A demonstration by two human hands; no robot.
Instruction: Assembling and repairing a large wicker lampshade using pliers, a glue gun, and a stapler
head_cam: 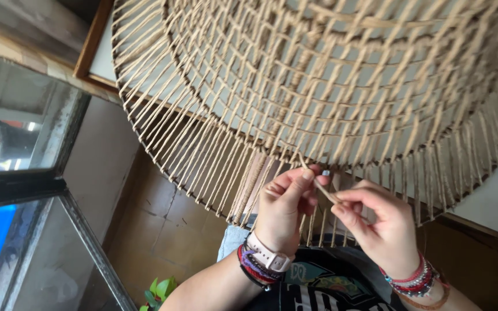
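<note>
Cord (pixel 323 189) pinched between left hand (pixel 286 210) and right hand (pixel 376 222), slanting up-left to weave (pixel 318 86) just above; left nearer.

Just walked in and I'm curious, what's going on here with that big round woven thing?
A person is working on a large round frame of tan woven cord, held up before them. Both hands pinch one loose tan cord strand at its fringed lower edge: the left hand with a pale pink watch, the right hand with beaded bracelets.
</note>
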